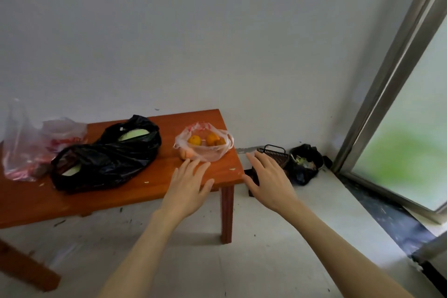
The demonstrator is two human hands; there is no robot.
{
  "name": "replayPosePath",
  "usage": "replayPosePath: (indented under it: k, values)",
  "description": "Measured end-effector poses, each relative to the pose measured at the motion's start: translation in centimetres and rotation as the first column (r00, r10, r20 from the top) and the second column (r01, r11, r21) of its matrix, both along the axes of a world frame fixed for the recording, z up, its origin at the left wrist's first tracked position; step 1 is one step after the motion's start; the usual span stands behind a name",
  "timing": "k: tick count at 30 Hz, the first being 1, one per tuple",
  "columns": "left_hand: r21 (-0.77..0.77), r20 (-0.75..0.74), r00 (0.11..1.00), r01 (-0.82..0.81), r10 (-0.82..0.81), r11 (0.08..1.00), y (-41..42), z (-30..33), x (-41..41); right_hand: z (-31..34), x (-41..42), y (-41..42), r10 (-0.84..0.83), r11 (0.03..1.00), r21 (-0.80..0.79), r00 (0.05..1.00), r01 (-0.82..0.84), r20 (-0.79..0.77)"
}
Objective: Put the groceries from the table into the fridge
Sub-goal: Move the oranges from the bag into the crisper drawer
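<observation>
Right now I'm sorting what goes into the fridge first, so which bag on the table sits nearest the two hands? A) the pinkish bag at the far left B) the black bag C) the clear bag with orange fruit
C: the clear bag with orange fruit lies just beyond the open left hand and right hand, near the table corner.

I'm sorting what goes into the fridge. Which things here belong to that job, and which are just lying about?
For the job:
- clear plastic bag of oranges
- black plastic bag showing pale green produce
- clear and red plastic bags at the table's left end
- orange-brown wooden table
- left hand and right hand, both open and empty

Lying about:
- dark woven basket on the floor
- black bag of scraps beside it
</observation>
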State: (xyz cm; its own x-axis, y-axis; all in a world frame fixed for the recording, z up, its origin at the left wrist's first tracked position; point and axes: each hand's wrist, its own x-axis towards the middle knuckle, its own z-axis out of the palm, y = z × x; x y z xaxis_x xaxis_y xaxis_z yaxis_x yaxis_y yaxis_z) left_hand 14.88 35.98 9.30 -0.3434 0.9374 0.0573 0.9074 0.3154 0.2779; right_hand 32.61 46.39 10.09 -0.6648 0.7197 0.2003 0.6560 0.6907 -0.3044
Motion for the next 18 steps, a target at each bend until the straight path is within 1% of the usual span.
replayPosePath:
  k: [4, 9, 12, 15, 18]
  values:
    - [-0.025, 0.047, 0.999, 0.005, -0.004, 1.000, 3.6, -1.7, -5.2, -1.3, -4.6, 4.1, 0.013, 1.000, 0.008, 1.000, -0.013, -0.011]
    - [-0.019, 0.030, 0.996, 0.085, -0.085, 0.996, 9.7, -3.6, -12.7, -3.0, -11.4, 10.1, -0.037, 0.999, -0.014, 0.999, 0.036, -0.037]
    - [-0.060, 0.046, 0.990, 0.133, -0.131, 0.989, 13.1, -3.7, -16.6, -4.0, -15.0, 13.1, -0.056, 0.997, -0.045, 0.998, 0.056, -0.014]
    - [-0.083, 0.036, 0.987, 0.159, -0.156, 0.984, 16.2, -3.9, -19.5, -5.4, -17.9, 15.6, -0.060, 0.995, -0.076, 0.998, 0.061, 0.019]
    - [-0.097, 0.065, 0.976, 0.215, -0.209, 0.972, 18.6, -5.4, -20.7, -6.9, -20.1, 17.6, -0.056, 0.995, -0.077, 0.998, 0.057, 0.018]
